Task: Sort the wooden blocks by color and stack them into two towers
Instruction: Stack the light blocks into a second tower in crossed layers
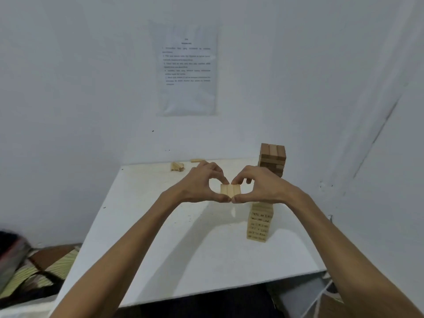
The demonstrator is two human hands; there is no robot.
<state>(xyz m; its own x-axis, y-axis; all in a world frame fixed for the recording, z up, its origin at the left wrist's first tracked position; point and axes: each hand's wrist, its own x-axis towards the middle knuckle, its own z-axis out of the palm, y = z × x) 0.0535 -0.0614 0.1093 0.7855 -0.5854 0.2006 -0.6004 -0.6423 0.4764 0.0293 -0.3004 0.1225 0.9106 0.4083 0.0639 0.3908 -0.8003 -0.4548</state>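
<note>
so on the table the near tower sits toward the right with the far tower behind it, loose blocks lie back left, a sheet hangs on the wall behind, and the left hand and right hand pinch three blocks side by side between them, just left of the near tower's top

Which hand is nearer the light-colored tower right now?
Right. The right hand sits just above the light tower, covering its top in this view; the left hand is off to the tower's left, on the far side of the three held blocks.
</note>
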